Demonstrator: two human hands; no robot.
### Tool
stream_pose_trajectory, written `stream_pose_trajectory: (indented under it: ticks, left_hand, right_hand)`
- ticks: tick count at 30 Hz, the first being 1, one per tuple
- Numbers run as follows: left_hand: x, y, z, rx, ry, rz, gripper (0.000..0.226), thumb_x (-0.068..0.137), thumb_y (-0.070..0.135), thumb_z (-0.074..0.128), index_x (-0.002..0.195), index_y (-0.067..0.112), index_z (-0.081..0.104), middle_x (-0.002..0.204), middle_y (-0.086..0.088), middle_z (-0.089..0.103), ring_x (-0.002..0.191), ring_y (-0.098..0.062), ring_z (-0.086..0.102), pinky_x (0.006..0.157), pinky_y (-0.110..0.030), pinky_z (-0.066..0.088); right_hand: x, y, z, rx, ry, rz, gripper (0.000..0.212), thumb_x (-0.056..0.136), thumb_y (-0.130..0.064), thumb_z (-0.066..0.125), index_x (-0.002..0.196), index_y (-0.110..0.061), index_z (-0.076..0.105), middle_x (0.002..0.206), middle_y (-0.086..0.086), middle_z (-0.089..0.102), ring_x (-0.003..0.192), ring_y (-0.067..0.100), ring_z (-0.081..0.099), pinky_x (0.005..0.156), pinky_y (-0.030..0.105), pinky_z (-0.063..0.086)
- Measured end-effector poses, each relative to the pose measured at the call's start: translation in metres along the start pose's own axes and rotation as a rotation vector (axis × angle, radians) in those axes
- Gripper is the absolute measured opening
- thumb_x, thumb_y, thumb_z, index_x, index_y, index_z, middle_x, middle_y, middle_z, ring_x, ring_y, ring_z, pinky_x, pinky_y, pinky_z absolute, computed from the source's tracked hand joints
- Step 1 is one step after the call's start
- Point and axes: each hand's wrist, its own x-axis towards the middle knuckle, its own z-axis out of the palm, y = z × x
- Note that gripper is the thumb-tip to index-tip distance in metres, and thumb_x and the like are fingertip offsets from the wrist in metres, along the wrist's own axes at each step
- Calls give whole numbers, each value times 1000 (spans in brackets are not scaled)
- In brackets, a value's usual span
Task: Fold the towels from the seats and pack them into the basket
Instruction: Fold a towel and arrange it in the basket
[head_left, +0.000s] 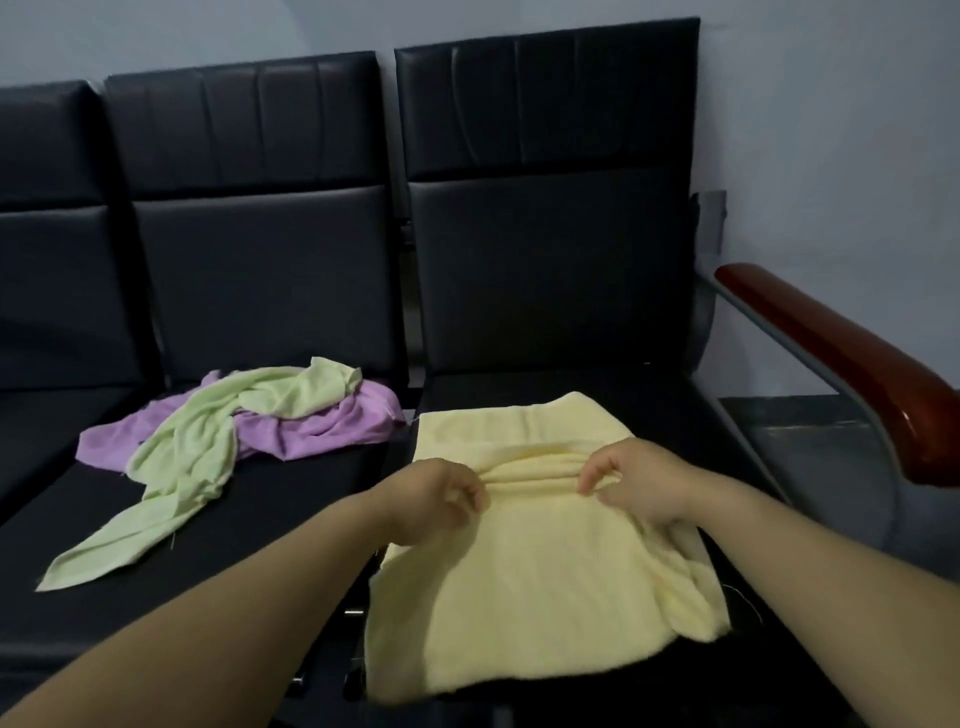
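Nearest the camera, the yellow towel (519, 597) lies spread on the black seat (675, 410), its near edge hanging a little over the seat front. Both bare forearms reach in over it. At its middle the left hand (436, 493) and the right hand (639, 480) sit a short way apart, each with fingers and thumb curled onto a raised ridge of cloth. The fingertips are partly sunk in the wrinkles, so the grip looks like a pinch on a fold line, though I cannot be sure how much cloth each hand has. Holding the ridge at two points keeps the crease straight, which suits drawing one half of the towel over the other. The flat seat serves as a folding surface.

Beyond the hands, the far half of the yellow towel lies smooth toward the backrest (545, 234).

To the left of the yellow towel, on the neighbouring seat, a green towel (192, 457) lies crumpled across a purple towel (322, 426), one green end trailing toward the seat front. Both are unfolded and, I judge, waiting their turn.

To the right of the yellow towel runs a reddish wooden armrest (841, 353) on a metal frame.

No basket shows in this view, so nothing can be said of what it holds; the packing step is not yet reached.
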Motion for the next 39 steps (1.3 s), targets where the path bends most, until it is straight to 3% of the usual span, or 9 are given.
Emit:
stream_pose_trajectory:
  ticks: [4,8,10,14,17,23,27,30,39]
  left_hand:
    - [29,-9,5,62,-63,-34,22,87,13,67,91,34,72,98,15,70,91,-8,67,86,-25,56]
    - [26,-11,-14,-82,-439,-56,20,87,5,71,97,22,74,86,12,67,74,-3,60,71,-14,49]
    - [19,-12,-23,-189,-550,-55,19,89,4,72,98,21,73,81,12,63,70,-4,56,67,-17,47]
    - [25,-11,-25,-297,-345,-34,17,90,3,71,102,15,74,82,3,65,64,-7,58,60,-18,48]
    - [34,-14,-14,-246,-230,-44,19,89,5,69,101,19,75,81,5,69,67,-7,62,63,-20,52]
    - [31,-21,-23,-221,-571,-133,16,89,12,74,99,24,76,86,3,64,70,-11,53,61,-19,44]
    - [35,-22,-21,-306,-360,-114,17,89,8,70,103,17,73,78,6,64,59,-8,55,55,-20,47]
    - [43,-21,-9,-66,-57,-2,14,94,18,68,97,31,71,83,22,66,69,4,59,66,-11,45]
    - [56,-33,4,15,30,5,13,95,25,66,103,35,68,84,11,62,74,2,57,68,-9,44]
  right_hand:
    - [17,8,8,-55,-72,61,28,89,-16,64,88,-41,76,121,-16,63,113,10,60,97,26,52]
    - [14,-1,-13,-19,-462,112,22,87,-22,75,96,-43,79,119,-6,70,113,17,66,103,38,55]
    - [13,-4,-25,95,-508,121,21,89,-21,77,99,-39,81,124,-6,69,118,16,65,107,40,53]
    - [22,-3,-32,103,-257,90,23,89,-20,76,95,-41,80,115,-17,66,104,5,64,90,25,52]
    - [29,2,-22,-77,-277,115,21,88,-23,76,91,-43,78,96,-13,67,79,5,62,66,20,50]
    - [30,-1,-28,157,-668,187,21,92,-17,75,106,-31,81,115,0,76,109,19,72,99,40,58]
    - [41,5,-31,225,-301,141,13,91,-25,76,97,-35,82,105,-6,78,101,17,73,94,42,60]
    - [57,12,-20,23,-41,107,18,90,-28,73,94,-46,76,109,-19,69,101,3,64,89,31,56]
    - [72,8,-11,56,-160,77,21,80,-25,77,89,-44,74,98,-3,72,84,15,67,85,42,60]
